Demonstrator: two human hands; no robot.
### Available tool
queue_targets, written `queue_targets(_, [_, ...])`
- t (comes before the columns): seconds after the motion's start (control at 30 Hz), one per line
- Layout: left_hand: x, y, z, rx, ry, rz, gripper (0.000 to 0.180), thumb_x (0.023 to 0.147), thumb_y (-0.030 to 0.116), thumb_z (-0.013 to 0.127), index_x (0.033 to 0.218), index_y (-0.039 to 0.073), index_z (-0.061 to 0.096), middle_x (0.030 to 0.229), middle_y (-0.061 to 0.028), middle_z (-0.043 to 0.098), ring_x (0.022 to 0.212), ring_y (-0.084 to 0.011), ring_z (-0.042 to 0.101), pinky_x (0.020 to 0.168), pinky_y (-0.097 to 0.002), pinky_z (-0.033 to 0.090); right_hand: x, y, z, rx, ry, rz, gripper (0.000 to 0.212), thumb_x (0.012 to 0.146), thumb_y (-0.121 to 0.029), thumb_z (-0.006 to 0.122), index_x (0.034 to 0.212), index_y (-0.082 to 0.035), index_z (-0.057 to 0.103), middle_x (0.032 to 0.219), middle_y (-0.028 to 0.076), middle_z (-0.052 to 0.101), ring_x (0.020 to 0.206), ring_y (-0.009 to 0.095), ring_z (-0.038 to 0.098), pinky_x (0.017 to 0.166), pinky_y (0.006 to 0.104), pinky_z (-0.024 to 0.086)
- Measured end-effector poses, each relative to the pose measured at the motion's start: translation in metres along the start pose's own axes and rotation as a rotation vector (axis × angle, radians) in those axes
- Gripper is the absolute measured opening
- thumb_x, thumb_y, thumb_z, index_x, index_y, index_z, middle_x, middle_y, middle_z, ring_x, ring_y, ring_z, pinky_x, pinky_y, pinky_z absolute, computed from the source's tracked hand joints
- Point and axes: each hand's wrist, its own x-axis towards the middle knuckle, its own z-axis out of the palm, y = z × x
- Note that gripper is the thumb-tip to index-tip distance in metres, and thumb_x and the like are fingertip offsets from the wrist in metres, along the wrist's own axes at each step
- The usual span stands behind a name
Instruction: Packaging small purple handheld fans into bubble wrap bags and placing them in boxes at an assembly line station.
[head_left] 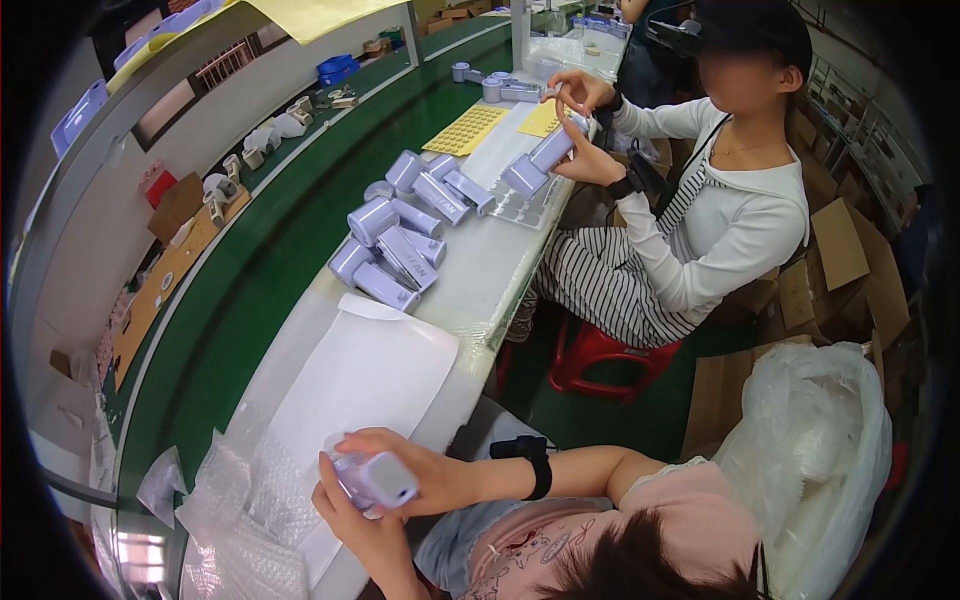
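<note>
Here, a lilac handheld device sits near a white sheet, gripped between the left hand and right hand (fingers curled around its sides, squarish end exposed). Bubble wrap lies alongside; beyond, similar lilac devices cluster near a co-worker handling another.

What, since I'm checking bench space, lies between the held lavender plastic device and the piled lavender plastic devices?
A broad white sheet lies there, in the head view.

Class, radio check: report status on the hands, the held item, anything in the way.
Left hand, right hand: both gripping. Lavender device: held between them. Bubble wrap: nearby, not blocking them.
</note>
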Motion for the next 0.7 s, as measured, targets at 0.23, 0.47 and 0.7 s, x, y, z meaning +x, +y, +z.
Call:
queue_targets(0.23, [-0.003, -0.007, -0.001, -0.517, 0.101, -0.223, 0.037, 0.079, 0.006, 0.057, 0.113, -0.001, 0.046, 0.103, -0.0103, 0.046, 0.097, -0.0197, 0.047, 0.079, -0.0314, 0.042, 0.0, 0.016, -0.017, -0.048, -0.06, 0.116, 0.086, 0.081, -0.017, 0.063, 0.14, -0.004, 0.002, 0.121, 0.014, 0.048, 0.119, 0.024, 0.043, 0.107, 0.039, 0.017])
queue_targets(0.47, [-0.002, -0.031, -0.007, -0.621, 0.009, -0.172, 0.015, 0.084, 0.012, 0.053, 0.09, 0.0, 0.046, 0.09, -0.0052, 0.046, 0.084, -0.013, 0.045, 0.071, -0.0268, 0.041, 0.006, 0.002, -0.02, 0.015, 0.045, 0.036, 0.114, 0.077, -0.008, 0.066, 0.131, -0.014, -0.034, 0.118, 0.014, 0.05, 0.112, 0.023, 0.048, 0.102, 0.0373, 0.027])
queue_targets(0.7, [-0.004, -0.034, -0.015, -0.325, 0.08, -0.043, 0.02, 0.081, 0.01, 0.06, 0.094, 0.0, 0.047, 0.088, -0.0087, 0.05, 0.084, -0.0161, 0.048, 0.074, -0.0289, 0.041, 0.004, -0.001, -0.015, -0.085, 0.075, 0.091, 0.114, 0.074, -0.009, 0.071, 0.135, -0.013, -0.026, 0.116, 0.015, 0.05, 0.106, 0.024, 0.051, 0.095, 0.0366, 0.036])
